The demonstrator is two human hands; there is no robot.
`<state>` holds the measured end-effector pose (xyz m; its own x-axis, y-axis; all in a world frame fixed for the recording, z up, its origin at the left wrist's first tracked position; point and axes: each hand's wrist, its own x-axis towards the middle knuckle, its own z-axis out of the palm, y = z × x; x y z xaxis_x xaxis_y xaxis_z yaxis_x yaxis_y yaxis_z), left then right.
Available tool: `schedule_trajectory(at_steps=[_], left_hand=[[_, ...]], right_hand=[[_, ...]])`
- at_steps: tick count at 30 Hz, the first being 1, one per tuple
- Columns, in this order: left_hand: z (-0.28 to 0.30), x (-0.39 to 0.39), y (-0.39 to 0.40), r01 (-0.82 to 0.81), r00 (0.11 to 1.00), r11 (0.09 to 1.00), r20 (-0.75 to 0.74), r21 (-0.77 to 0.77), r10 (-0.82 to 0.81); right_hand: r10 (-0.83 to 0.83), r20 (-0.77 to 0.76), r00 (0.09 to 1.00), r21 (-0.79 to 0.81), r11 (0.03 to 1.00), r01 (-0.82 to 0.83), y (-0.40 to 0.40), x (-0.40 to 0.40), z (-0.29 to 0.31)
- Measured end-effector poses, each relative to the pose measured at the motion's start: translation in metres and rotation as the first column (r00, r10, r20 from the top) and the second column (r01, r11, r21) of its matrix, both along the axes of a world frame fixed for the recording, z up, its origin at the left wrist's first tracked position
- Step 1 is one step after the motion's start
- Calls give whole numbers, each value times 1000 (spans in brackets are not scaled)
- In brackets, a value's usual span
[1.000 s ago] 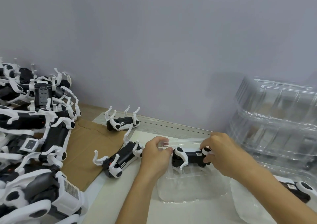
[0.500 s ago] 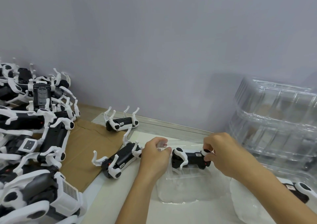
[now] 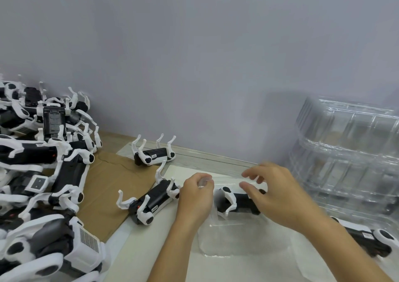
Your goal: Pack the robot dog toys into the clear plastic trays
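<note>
A black and white robot dog toy (image 3: 236, 202) lies on its side inside a clear plastic tray (image 3: 241, 240) on the white table. My left hand (image 3: 195, 197) pinches the tray's left rim just beside the toy. Above the toy's right end hovers my right hand (image 3: 274, 192), fingers spread and loosely bent, blurred by motion, holding nothing. Another toy (image 3: 151, 203) lies on its back just left of my left hand. A third toy (image 3: 154, 155) lies legs up near the wall.
A heap of several robot dog toys (image 3: 41, 173) fills the left side, partly on brown cardboard (image 3: 112, 184). A tall stack of clear trays (image 3: 349, 156) stands at the right by the wall. Another toy (image 3: 371, 236) lies at the right edge.
My right hand has let go of the toy in the tray and lifted slightly with fingers spread. The left hand stays on the tray's rim.
</note>
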<state>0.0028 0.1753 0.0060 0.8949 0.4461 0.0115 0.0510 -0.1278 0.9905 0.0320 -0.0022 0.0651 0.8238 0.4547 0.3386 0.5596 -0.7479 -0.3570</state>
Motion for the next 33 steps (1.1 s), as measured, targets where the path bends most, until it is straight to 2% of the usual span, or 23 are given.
schedule_trajectory(at_steps=[2,5,15,21,23,29,33], left_hand=[[0,1,0,-12,1000,1000,-1,-22,12],[1,1,0,-29,1000,999,-1,-23,29],[2,1,-1,-44,999,999,-11,25,45],[3,1,-1,-51,999,999,-4,13,51],[3,1,-2,-48,999,999,-4,5,48],[4,0,-2,-53,999,998,-4,-13,53],[4,0,-2,-58,998,998,-14,-26,57]], right_hand=[[41,-76,996,134,990,-30,15,-5,-3],[77,-144,987,173,984,-51,33,-12,-14],[63,-195,979,66,996,-51,38,-12,-19],[39,-80,996,36,999,-36,43,-19,-21],[51,-88,995,16,999,-50,43,-19,-21],[107,-354,929,187,981,-42,20,-7,-11],[164,-435,885,242,968,-61,16,-7,-11]])
